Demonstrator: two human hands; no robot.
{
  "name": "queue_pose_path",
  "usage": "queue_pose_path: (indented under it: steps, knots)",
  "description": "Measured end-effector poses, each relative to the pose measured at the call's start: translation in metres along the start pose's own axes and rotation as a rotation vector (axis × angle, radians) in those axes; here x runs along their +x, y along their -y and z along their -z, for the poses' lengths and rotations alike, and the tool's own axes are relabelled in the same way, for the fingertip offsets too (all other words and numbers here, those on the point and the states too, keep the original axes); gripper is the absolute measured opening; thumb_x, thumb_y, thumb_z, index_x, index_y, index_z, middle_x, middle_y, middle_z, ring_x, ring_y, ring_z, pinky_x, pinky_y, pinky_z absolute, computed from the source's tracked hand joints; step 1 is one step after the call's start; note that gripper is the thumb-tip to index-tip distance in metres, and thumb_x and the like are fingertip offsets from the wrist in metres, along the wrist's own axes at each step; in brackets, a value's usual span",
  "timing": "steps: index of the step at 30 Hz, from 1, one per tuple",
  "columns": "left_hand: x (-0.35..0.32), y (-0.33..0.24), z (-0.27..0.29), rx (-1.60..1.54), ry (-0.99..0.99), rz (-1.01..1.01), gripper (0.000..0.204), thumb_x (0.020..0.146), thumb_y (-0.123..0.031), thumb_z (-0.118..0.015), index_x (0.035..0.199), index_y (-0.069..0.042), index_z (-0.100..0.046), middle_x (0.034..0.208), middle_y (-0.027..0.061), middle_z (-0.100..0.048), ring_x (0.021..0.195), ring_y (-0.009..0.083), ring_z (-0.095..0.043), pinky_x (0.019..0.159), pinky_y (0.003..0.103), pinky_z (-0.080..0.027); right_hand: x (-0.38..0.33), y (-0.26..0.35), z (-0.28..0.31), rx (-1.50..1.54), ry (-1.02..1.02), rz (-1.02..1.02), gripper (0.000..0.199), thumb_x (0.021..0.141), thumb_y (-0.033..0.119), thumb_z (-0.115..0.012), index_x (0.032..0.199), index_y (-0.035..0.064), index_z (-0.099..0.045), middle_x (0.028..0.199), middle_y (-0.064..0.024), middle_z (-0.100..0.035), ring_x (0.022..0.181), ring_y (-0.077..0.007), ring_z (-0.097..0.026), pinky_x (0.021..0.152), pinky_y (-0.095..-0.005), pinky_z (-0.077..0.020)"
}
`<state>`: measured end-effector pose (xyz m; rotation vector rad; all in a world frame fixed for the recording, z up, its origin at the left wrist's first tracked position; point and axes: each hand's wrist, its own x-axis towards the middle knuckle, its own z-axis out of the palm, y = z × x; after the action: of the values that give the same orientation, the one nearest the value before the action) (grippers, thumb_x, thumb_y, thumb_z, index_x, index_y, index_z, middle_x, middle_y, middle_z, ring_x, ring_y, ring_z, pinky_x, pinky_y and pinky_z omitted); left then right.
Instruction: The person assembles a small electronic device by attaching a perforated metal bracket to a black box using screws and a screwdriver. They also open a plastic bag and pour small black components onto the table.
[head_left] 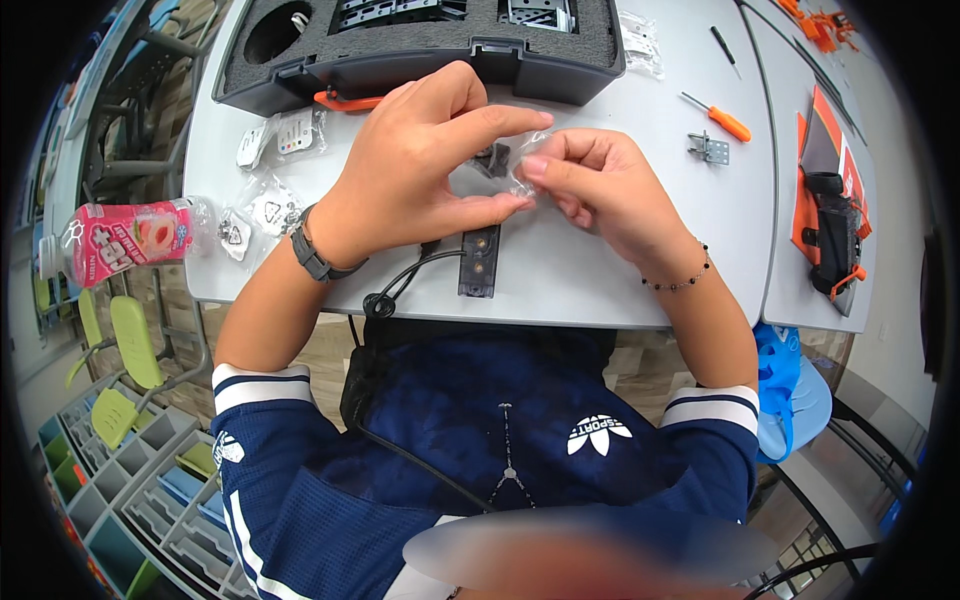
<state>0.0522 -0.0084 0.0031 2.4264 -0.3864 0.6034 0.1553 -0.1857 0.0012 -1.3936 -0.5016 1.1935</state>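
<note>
A small clear plastic bag point(524, 172) is between my hands above the table. My right hand point(600, 185) pinches its right side between thumb and fingers. My left hand point(420, 150) curves around the other side, thumb and index finger spread apart with their tips at the bag's edges; its other fingers are partly hidden. Small dark parts point(490, 160) show within the left hand's curve; whether they lie inside the bag I cannot tell. Just below, near the table's front edge, rests a narrow dark module point(480, 264) with a black cable point(405, 278) beside it.
A foam-lined dark case point(430, 65) with metal parts stands at the back. Plastic packets point(270, 205) and a pink-labelled bottle point(140, 240) are at left. To the right lie an orange-handled screwdriver point(728, 122), a metal bracket point(708, 148) and a black tool point(725, 50).
</note>
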Motion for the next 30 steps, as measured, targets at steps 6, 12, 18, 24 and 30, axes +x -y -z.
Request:
queue_pose_path:
  steps: [6, 12, 18, 24, 30]
  knots:
    - [0.000, 0.003, 0.000, 0.011, -0.033, -0.023, 0.051, 0.057, -0.024, -0.082, 0.103, -0.011, -0.067, 0.070, 0.0022, -0.036, 0.063, 0.0161, -0.039, 0.053, 0.027, -0.032, 0.003, 0.000, 0.002, -0.030, -0.022, 0.041, 0.016, 0.081, 0.017, -0.064, 0.085, 0.0011, -0.065, 0.070, 0.0000, -0.060, 0.058, -0.0032, -0.049, 0.054, -0.0175, -0.0392]
    - [0.001, 0.001, 0.000, 0.060, -0.011, -0.091, 0.053, 0.055, -0.030, -0.083, 0.102, -0.009, -0.066, 0.071, 0.0030, -0.039, 0.064, 0.0171, -0.040, 0.054, 0.028, -0.033, 0.001, 0.004, -0.005, -0.145, -0.036, 0.055, 0.017, 0.081, 0.015, -0.064, 0.086, -0.0014, -0.064, 0.076, -0.0014, -0.062, 0.069, -0.0051, -0.055, 0.064, -0.0200, -0.0442]
    - [0.001, 0.001, 0.000, 0.041, -0.009, -0.022, 0.053, 0.055, -0.029, -0.083, 0.101, -0.009, -0.066, 0.073, 0.0042, -0.043, 0.066, 0.0181, -0.043, 0.056, 0.028, -0.035, 0.003, 0.005, 0.004, -0.135, 0.005, -0.014, 0.021, 0.079, 0.023, -0.069, 0.084, 0.0029, -0.065, 0.072, 0.0011, -0.062, 0.059, -0.0011, -0.049, 0.049, -0.0157, -0.0351]
    - [0.001, 0.003, 0.000, 0.104, -0.017, -0.003, 0.052, 0.054, -0.031, -0.083, 0.097, -0.008, -0.065, 0.075, 0.0054, -0.047, 0.068, 0.0193, -0.047, 0.058, 0.029, -0.037, 0.003, 0.005, 0.002, -0.073, 0.008, 0.023, 0.021, 0.078, 0.025, -0.070, 0.084, 0.0062, -0.063, 0.069, 0.0024, -0.059, 0.057, -0.0006, -0.048, 0.045, -0.0146, -0.0321]
    - [0.001, 0.002, 0.000, 0.205, -0.031, 0.005, 0.048, 0.056, -0.033, -0.081, 0.093, -0.009, -0.064, 0.076, 0.0057, -0.048, 0.070, 0.0212, -0.048, 0.061, 0.031, -0.038, 0.002, -0.004, -0.004, -0.140, -0.170, 0.259, 0.014, 0.078, 0.015, -0.067, 0.086, 0.0045, -0.062, 0.081, -0.0001, -0.059, 0.061, -0.0029, -0.051, 0.048, -0.0171, -0.0384]
